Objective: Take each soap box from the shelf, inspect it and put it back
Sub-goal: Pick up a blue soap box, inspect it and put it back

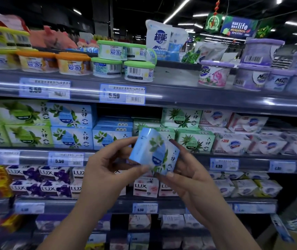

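Inspection step in hand, by my reading: I hold one blue soap box in both hands in front of the middle shelf. It is clear of the shelf and touches no other stock.

My left hand grips the box from its left side, with the thumb at the lower edge and the curled fingers reaching to the upper left edge. My right hand grips it from the right, with the forefinger raised against the upper right edge and the thumb pressed at the lower corner. Neither hand is relaxed; both clasp the same box.

Orientation: the box is tilted. Its printed face, with the white flower, is toward the camera, and a plain blue side face is turned to the left. I judge its long axis to slant from upper left down to lower right.

Relation that governs the return: the row of matching blue soap boxes stands on the middle shelf, up and to the left of the held box and behind it. Those boxes lie level, printed face outward. A dark gap shows above the rightmost of them, beside the green soap boxes. The left hand is nearer that gap. Before the return I expect to level the long axis, face the print outward, then carry the box forward and up to the left.
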Motion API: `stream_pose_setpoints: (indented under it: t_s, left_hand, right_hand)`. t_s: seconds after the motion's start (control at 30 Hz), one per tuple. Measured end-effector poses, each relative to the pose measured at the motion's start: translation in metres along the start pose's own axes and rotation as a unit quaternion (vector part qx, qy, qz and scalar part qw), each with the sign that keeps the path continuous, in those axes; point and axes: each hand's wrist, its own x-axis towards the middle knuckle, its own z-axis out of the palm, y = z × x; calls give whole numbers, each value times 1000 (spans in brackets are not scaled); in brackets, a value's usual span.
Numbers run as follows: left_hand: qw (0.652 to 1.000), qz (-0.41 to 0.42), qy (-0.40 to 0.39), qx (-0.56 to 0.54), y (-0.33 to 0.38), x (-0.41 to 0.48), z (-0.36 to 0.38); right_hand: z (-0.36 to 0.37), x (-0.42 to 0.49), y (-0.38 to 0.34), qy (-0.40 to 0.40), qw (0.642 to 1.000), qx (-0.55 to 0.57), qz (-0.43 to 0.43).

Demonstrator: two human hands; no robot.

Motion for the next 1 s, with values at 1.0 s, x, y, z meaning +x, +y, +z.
stream_pose_setpoints:
  t_s: [1.0]
  left_hand:
    - [964, 8, 188, 190, -19, 28, -25]
  right_hand:
    - [53, 38, -4, 150, 935, -288, -142]
